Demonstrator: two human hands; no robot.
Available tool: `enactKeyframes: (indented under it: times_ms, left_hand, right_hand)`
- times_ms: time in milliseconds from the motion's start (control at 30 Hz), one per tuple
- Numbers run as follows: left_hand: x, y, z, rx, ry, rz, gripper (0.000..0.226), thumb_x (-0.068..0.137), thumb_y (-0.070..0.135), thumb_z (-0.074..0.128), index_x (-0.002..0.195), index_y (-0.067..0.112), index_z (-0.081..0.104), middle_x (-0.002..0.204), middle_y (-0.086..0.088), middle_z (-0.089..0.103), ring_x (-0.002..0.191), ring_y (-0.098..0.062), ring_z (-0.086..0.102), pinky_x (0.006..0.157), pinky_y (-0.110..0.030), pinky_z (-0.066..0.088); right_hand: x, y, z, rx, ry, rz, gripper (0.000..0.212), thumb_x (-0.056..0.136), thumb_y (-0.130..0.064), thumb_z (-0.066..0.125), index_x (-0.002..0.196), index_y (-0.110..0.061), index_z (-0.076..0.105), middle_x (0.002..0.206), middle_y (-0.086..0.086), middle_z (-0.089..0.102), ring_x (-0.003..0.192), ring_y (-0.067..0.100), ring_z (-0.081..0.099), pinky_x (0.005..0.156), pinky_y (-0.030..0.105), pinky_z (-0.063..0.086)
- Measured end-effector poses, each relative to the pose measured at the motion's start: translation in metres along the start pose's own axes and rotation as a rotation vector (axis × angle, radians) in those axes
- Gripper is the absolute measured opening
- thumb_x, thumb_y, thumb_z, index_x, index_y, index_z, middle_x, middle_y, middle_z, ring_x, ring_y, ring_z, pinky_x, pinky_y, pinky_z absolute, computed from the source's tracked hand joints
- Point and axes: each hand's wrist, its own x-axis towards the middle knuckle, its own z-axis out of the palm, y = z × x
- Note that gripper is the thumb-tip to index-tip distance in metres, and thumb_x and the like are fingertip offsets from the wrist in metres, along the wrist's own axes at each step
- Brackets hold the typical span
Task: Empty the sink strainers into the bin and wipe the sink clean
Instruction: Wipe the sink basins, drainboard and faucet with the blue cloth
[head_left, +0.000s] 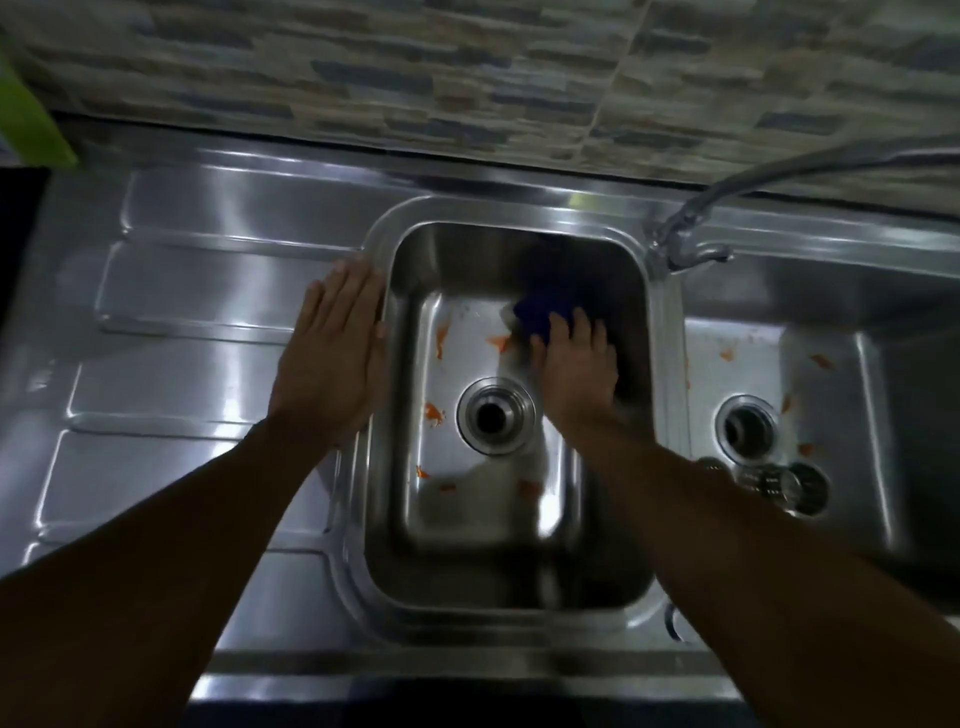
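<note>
Stainless double sink under a tiled wall, ribbed drainboard to the left. Left hand flat, palm down on the drainboard, fingers straight and together, touching the left basin's rim, holding nothing. Right hand down in that basin, close to its right wall, fingers spread over a blue cloth, pressing it to the floor; orange scraps around the open drain, strainers lying in the right basin.
</note>
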Motion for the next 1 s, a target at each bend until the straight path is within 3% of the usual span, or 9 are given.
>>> enactKeyframes:
  times_ms: [67, 133, 333, 400, 500, 633, 767, 900, 1000]
  left_hand:
    - [0.003, -0.002, 0.004, -0.018, 0.024, -0.002, 0.055, 0.106, 0.029, 0.025, 0.155, 0.006, 0.028, 0.165, -0.013, 0.023, 0.156, -0.024, 0.013, 0.128, -0.044, 0.011]
    - [0.003, -0.003, 0.007, -0.025, 0.044, 0.001, 0.053, 0.106, 0.028, 0.025, 0.155, 0.007, 0.03, 0.164, -0.013, 0.026, 0.155, -0.021, 0.015, 0.128, -0.043, 0.012]
    - [0.006, -0.008, 0.013, -0.035, 0.082, 0.026, 0.056, 0.107, 0.036, 0.018, 0.153, 0.008, 0.034, 0.162, -0.013, 0.03, 0.154, -0.021, 0.02, 0.127, -0.046, 0.017]
    - [0.006, -0.009, 0.015, -0.027, 0.107, 0.058, 0.057, 0.108, 0.037, 0.017, 0.152, 0.006, 0.035, 0.161, -0.014, 0.031, 0.154, -0.022, 0.021, 0.127, -0.045, 0.017]
    - [0.005, -0.012, 0.015, -0.016, 0.134, 0.085, 0.056, 0.107, 0.033, 0.019, 0.15, 0.002, 0.037, 0.159, -0.019, 0.034, 0.152, -0.026, 0.026, 0.125, -0.051, 0.022]
    - [0.004, -0.012, 0.013, -0.008, 0.11, 0.066, 0.055, 0.106, 0.031, 0.021, 0.15, 0.003, 0.038, 0.159, -0.017, 0.034, 0.152, -0.027, 0.026, 0.125, -0.051, 0.021]
    - [0.005, -0.01, 0.011, 0.01, 0.097, 0.06, 0.054, 0.102, 0.023, 0.028, 0.151, 0.002, 0.037, 0.16, -0.016, 0.032, 0.153, -0.026, 0.023, 0.126, -0.049, 0.02]
    - [0.004, -0.006, 0.009, 0.035, 0.091, 0.05, 0.055, 0.101, 0.023, 0.028, 0.152, 0.003, 0.035, 0.161, -0.016, 0.031, 0.153, -0.027, 0.023, 0.126, -0.048, 0.019]
    - [0.004, -0.006, 0.009, 0.054, 0.09, 0.06, 0.054, 0.102, 0.024, 0.029, 0.151, 0.001, 0.036, 0.16, -0.018, 0.032, 0.153, -0.028, 0.024, 0.126, -0.048, 0.019]
  right_hand:
    - [0.003, 0.004, 0.028, -0.155, -0.059, -0.157, 0.061, 0.104, -0.046, 0.031, 0.157, -0.015, 0.027, 0.163, 0.018, 0.023, 0.152, 0.04, 0.016, 0.121, 0.053, 0.015]
    - [0.008, 0.011, 0.05, -0.224, -0.094, -0.34, 0.064, 0.105, -0.047, 0.028, 0.159, -0.016, 0.017, 0.167, 0.013, 0.013, 0.154, 0.035, 0.009, 0.123, 0.052, 0.009]
    - [0.015, -0.039, 0.088, 0.049, 0.036, -0.065, 0.055, 0.105, -0.034, 0.027, 0.155, -0.011, 0.031, 0.164, 0.013, 0.024, 0.152, 0.031, 0.022, 0.12, 0.054, 0.025]
    - [0.014, -0.09, 0.099, 0.213, 0.069, -0.155, 0.054, 0.102, -0.025, 0.04, 0.153, -0.009, 0.037, 0.162, 0.012, 0.029, 0.15, 0.029, 0.029, 0.118, 0.053, 0.028]
    - [0.006, -0.135, 0.108, 0.34, -0.045, -0.264, 0.056, 0.104, -0.027, 0.038, 0.157, -0.014, 0.026, 0.166, 0.004, 0.018, 0.154, 0.02, 0.016, 0.123, 0.048, 0.016]
    - [0.014, -0.063, 0.095, 0.07, -0.025, -0.493, 0.054, 0.103, -0.035, 0.038, 0.156, -0.025, 0.03, 0.165, -0.001, 0.025, 0.153, 0.019, 0.022, 0.121, 0.053, 0.022]
    - [0.024, 0.015, 0.071, -0.087, -0.011, -0.167, 0.056, 0.102, -0.035, 0.035, 0.157, -0.026, 0.027, 0.167, 0.003, 0.018, 0.154, 0.026, 0.016, 0.12, 0.058, 0.018]
    - [0.02, -0.023, 0.079, 0.028, -0.012, 0.026, 0.068, 0.094, -0.033, 0.035, 0.158, -0.017, 0.022, 0.168, 0.009, 0.011, 0.155, 0.028, 0.009, 0.122, 0.055, 0.013]
    - [0.013, -0.079, 0.092, 0.159, -0.088, -0.205, 0.068, 0.094, -0.031, 0.033, 0.158, -0.013, 0.021, 0.167, 0.01, 0.012, 0.155, 0.029, 0.009, 0.122, 0.054, 0.015]
